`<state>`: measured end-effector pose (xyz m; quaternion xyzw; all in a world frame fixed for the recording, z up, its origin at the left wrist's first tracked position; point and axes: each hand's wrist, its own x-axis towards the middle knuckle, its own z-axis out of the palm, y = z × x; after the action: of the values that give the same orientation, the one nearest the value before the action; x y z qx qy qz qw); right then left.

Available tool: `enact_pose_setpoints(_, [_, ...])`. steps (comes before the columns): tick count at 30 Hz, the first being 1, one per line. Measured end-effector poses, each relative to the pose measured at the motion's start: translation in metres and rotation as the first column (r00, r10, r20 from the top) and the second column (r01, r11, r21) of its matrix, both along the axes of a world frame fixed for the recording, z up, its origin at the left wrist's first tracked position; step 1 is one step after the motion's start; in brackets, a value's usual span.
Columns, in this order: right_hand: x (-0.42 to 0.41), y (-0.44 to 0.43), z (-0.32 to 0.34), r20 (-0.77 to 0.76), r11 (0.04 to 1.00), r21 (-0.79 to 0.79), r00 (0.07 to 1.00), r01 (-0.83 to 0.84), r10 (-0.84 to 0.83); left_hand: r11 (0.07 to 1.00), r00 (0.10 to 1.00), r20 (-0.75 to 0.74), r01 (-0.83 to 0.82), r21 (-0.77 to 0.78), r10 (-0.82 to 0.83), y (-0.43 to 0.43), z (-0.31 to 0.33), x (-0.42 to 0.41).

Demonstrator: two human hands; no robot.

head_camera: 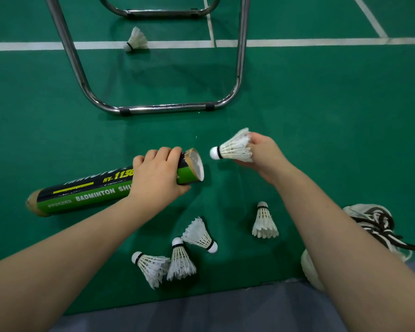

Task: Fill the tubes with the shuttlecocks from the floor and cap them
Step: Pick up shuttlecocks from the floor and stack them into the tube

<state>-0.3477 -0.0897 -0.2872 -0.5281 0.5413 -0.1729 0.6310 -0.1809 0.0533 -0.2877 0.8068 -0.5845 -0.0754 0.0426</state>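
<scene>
grey fabric (201,317) cut off; left hand (157,174) grips tube (86,195); right hand (265,152) seemingly pinches shuttlecock (233,148) skirt.

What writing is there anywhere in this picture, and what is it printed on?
"BADMINTON SHU": white, on the green band of the tube, cut off by the left hand.
"HY- 1136": yellow, on its black band, running under the hand.
Larger white lettering above it and small print left of "BADMINTON": unreadable.
</scene>
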Motion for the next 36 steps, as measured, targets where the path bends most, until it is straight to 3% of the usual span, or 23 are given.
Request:
enact_pose_setpoints(4, [0.018, 0.015, 0.003, -0.031, 0.975, -0.068, 0.977, -0.211, 0.209, 0.999, 1.000, -0.017, 0.000, -0.036, -0.001, -0.001, 0.005, -0.006])
enact_pose_setpoints(9, [0.033, 0.036, -0.009, -0.069, 0.975, -0.093, 0.978, -0.200, 0.194, 0.994, 1.000, -0.022, 0.016, -0.109, -0.019, -0.004, 0.011, -0.018])
enact_pose_setpoints(11, [0.036, 0.039, -0.011, -0.178, 0.965, -0.108, 0.960, -0.238, 0.216, 0.993, 1.000, -0.018, 0.017, -0.119, -0.020, -0.002, 0.011, -0.020])
enact_pose_setpoints(14, [0.041, 0.040, -0.010, -0.415, 0.928, -0.098, 0.863, -0.358, 0.289, 0.990, 0.999, -0.011, 0.030, -0.134, -0.032, 0.000, 0.008, -0.025])
enact_pose_setpoints(19, [0.049, 0.048, -0.015, -0.513, 0.925, -0.059, 0.806, -0.376, 0.294, 0.987, 0.999, -0.004, 0.039, -0.155, -0.040, 0.005, 0.000, -0.031])
enact_pose_setpoints(21, [0.045, 0.049, -0.016, -0.454, 0.920, -0.028, 0.825, -0.390, 0.336, 0.989, 0.998, 0.011, 0.068, -0.131, -0.068, 0.005, 0.000, -0.031])
enact_pose_setpoints(23, [0.033, 0.043, -0.015, -0.216, 0.929, 0.068, 0.903, -0.365, 0.371, 0.994, 0.998, -0.001, 0.069, -0.084, -0.070, 0.001, 0.003, -0.029])
enact_pose_setpoints(25, [0.013, 0.028, -0.012, -0.015, 0.948, 0.118, 0.954, -0.297, 0.300, 0.998, 0.999, -0.022, 0.038, -0.056, -0.039, -0.005, 0.005, -0.026])
enact_pose_setpoints(26, [0.002, 0.020, -0.010, -0.013, 0.959, 0.093, 0.962, -0.269, 0.271, 0.999, 0.999, -0.027, 0.027, -0.047, -0.028, -0.007, 0.006, -0.025])
enact_pose_setpoints(27, [-0.009, 0.012, -0.009, -0.104, 0.962, 0.028, 0.957, -0.270, 0.272, 0.999, 0.999, -0.028, 0.025, -0.038, -0.026, -0.009, 0.005, -0.025])
enact_pose_setpoints(28, [-0.020, 0.004, -0.010, -0.263, 0.946, -0.040, 0.917, -0.321, 0.300, 0.999, 0.999, -0.027, 0.029, -0.027, -0.030, -0.010, 0.004, -0.026])
enact_pose_setpoints(29, [-0.028, -0.003, -0.012, -0.450, 0.905, -0.062, 0.821, -0.420, 0.351, 0.999, 0.999, -0.028, 0.037, -0.011, -0.038, -0.010, 0.002, -0.028])
enact_pose_setpoints(31, [-0.040, -0.002, -0.015, -0.702, 0.794, 0.092, 0.527, -0.601, 0.480, 0.998, 0.998, -0.040, 0.057, 0.023, -0.056, -0.009, -0.004, -0.036])
enact_pose_setpoints(33, [-0.045, 0.008, -0.024, -0.763, 0.711, 0.329, 0.268, -0.622, 0.588, 0.996, 0.996, -0.055, 0.072, 0.044, -0.070, -0.008, -0.010, -0.042])
enact_pose_setpoints(36, [-0.045, 0.026, -0.043, -0.761, 0.706, 0.490, 0.144, -0.511, 0.633, 0.994, 0.994, -0.069, 0.087, 0.069, -0.082, -0.007, -0.017, -0.046])
